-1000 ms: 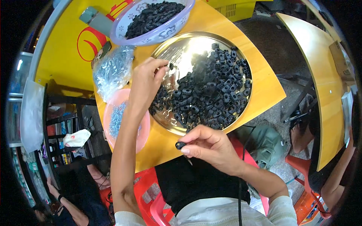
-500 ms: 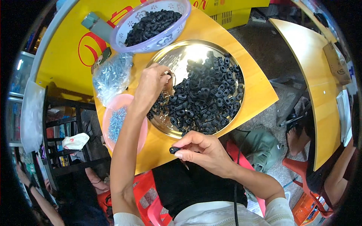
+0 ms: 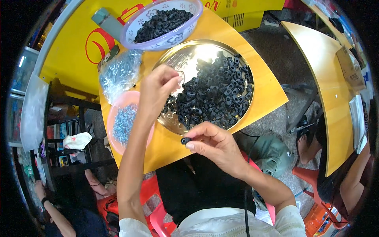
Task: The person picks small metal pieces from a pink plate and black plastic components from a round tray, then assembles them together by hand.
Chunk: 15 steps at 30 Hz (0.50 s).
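Observation:
Over the near edge of the tray, my right hand (image 3: 217,145) pinches a small black plastic cord-lock piece (image 3: 185,140) between thumb and forefinger, a hole showing at its end. My left hand (image 3: 160,87) is raised above the tray's left side, thumb and forefinger pressed together. Whatever is at those fingertips is too small to make out. A round shiny metal tray (image 3: 173,65) holds a heap of similar black pieces (image 3: 213,94), mostly toward its right and near side. Left of my forearm, a pink plastic bowl (image 3: 111,123) contains many tiny bluish-silver springs (image 3: 125,124).
A lilac patterned basin (image 3: 173,40) full of black parts stands at the table's far side, beside a grey bottle (image 3: 106,23). A clear plastic bag (image 3: 120,75) lies above the bowl. People sit at both sides; another wooden table (image 3: 316,79) is at the right.
My right hand has moved slightly up, bringing the black piece closer to the tray. The left hand has turned a little and shifted slightly left, its fingertips still together. The view has tilted slightly.

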Each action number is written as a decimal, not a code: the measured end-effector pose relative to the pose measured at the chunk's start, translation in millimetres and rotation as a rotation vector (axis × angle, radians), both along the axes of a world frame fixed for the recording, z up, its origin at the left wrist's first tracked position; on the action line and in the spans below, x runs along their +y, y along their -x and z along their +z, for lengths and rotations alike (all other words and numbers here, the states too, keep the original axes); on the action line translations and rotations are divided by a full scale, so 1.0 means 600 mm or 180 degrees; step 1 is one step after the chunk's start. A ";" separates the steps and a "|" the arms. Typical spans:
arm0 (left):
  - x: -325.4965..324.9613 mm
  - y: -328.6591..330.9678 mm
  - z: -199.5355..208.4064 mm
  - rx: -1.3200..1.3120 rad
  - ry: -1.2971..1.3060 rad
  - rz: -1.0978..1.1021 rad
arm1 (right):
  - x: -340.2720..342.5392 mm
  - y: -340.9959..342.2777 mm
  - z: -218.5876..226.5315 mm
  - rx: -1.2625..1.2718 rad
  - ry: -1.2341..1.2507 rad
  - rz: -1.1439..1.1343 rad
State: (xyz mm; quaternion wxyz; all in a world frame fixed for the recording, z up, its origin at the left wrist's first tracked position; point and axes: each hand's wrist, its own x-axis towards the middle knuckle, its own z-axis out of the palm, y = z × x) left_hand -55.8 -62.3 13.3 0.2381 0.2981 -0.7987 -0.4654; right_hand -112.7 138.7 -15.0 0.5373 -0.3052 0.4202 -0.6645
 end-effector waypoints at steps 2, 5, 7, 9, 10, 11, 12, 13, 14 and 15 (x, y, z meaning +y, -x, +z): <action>0.063 -0.054 0.034 0.0320 -0.0925 0.0154 | 0.001 0.005 0.011 -0.0061 0.0034 -0.0016; 0.128 -0.142 0.050 0.0555 -0.1455 0.0101 | 0.002 0.006 0.017 -0.0124 0.0080 0.0105; 0.160 -0.178 0.053 0.0696 -0.1786 0.0167 | 0.005 0.002 0.019 -0.0105 0.0099 0.0120; 0.175 -0.202 0.048 0.0876 -0.2060 0.0179 | 0.007 -0.006 0.022 -0.0156 0.0068 0.0220; 0.179 -0.212 0.043 0.0921 -0.2109 0.0166 | 0.008 -0.013 0.024 -0.0219 0.0076 0.0228; 0.184 -0.221 0.038 0.0967 -0.2159 0.0148 | 0.009 -0.017 0.025 -0.0261 0.0071 0.0317; 0.186 -0.226 0.035 0.0998 -0.2178 0.0185 | 0.010 -0.021 0.027 -0.0262 0.0071 0.0333; 0.188 -0.232 0.033 0.1003 -0.2175 0.0197 | 0.012 -0.025 0.029 -0.0177 0.0022 0.0418; 0.190 -0.238 0.030 0.1014 -0.2248 0.0229 | 0.013 -0.029 0.030 -0.0092 -0.0026 0.0502; 0.193 -0.241 0.030 0.1031 -0.2322 0.0243 | 0.014 -0.032 0.030 -0.0017 -0.0002 0.0510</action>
